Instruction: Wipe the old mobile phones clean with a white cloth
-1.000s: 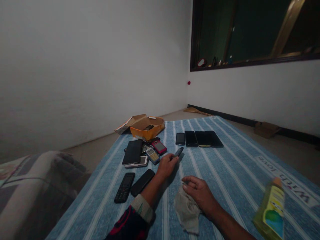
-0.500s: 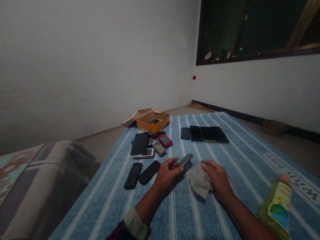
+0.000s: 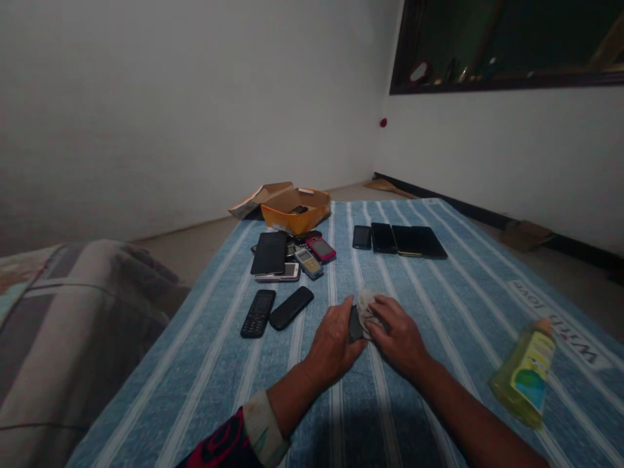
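Low over the blue striped cloth [image 3: 312, 390], my left hand [image 3: 333, 341] grips a dark mobile phone [image 3: 356, 325] by its left side. A crumpled pale cleaning cloth [image 3: 366, 309] is bunched in my right hand [image 3: 400, 333] and pressed on the phone's face, covering much of it. To the left of my hands lie a black keypad phone [image 3: 258, 314] and a plain black phone [image 3: 291, 309], face hidden. Beyond them is a pile with a black phone [image 3: 269, 253], a pink-red phone [image 3: 320, 249] and a blue-grey keypad phone [image 3: 308, 263].
An open orange cardboard box [image 3: 296, 218] with a dark phone inside stands at the far end. Several dark phones and tablets, one a small phone [image 3: 361, 237], lie in a row at right. A yellow-green bottle [image 3: 525, 377] lies near right. A grey blanket [image 3: 97, 338] is at left.
My left hand has lowered the phone. My right hand has brought the cloth left onto it. The view has tipped down slightly.
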The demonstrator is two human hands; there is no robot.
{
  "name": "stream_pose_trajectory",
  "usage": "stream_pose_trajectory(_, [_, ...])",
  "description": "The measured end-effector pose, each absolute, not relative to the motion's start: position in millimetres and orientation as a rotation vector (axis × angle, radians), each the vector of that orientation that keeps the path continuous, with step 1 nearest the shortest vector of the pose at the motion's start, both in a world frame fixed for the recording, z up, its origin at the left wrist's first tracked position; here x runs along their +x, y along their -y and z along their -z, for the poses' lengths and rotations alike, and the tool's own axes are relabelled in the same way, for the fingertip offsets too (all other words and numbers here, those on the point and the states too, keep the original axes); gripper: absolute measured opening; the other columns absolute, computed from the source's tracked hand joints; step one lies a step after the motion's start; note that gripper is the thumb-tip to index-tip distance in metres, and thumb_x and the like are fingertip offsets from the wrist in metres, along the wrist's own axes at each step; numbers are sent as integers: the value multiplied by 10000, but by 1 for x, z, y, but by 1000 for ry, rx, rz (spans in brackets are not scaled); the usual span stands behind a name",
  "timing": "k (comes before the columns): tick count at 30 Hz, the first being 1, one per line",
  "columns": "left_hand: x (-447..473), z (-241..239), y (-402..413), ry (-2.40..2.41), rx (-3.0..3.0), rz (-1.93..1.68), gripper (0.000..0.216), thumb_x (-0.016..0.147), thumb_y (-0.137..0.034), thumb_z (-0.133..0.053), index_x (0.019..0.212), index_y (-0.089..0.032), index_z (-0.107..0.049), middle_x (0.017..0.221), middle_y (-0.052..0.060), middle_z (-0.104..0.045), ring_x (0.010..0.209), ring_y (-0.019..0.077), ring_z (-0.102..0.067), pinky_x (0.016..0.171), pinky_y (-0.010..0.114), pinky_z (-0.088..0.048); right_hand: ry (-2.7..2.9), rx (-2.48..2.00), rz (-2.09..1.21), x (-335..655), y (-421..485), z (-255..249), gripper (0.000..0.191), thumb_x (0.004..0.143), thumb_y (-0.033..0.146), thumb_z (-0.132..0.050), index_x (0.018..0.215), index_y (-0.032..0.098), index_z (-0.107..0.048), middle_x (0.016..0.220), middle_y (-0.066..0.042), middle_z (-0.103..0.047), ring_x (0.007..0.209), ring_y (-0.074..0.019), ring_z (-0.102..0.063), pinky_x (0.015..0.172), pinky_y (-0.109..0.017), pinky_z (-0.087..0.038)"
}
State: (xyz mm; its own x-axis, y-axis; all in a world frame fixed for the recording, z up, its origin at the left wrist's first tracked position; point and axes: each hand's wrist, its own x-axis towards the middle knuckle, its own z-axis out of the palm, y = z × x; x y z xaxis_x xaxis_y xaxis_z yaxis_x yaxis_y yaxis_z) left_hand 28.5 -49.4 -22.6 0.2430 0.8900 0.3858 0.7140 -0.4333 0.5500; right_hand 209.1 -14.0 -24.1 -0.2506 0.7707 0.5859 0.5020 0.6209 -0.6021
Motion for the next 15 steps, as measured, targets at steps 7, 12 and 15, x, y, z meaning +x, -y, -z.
stream_pose_trajectory(7, [6,19,66,-1592,2209,-909,805,727,-246,-728,1427,-145,-344,1349,200,-544,1266,356,-509,1037,560,-438,2038,-1042,-249,205,15,35,276,901,212,-528,1112,179,-704,1240,-147,-655,1186,-271,-602,1009,-473,-503])
stream_pose_trajectory(12, [3,14,67,-1585,2190,-915,744,734,-300,-747,1384,-160,-413,1245,160,-621,1159,332,-583,992,542,-470,2077,-1031,-182,205,14,33,285,916,168,-484,1090,158,-709,1212,-153,-673,1165,-262,-618,999,-461,-516])
stream_pose_trajectory(15, [6,14,65,-1587,2203,-909,712,730,-272,-752,1363,-168,-441,1261,159,-617,1165,335,-583,997,552,-462,2117,-995,-132,205,15,31,295,909,135,-474,1096,156,-702,1208,-152,-673,1169,-262,-614,991,-456,-522])
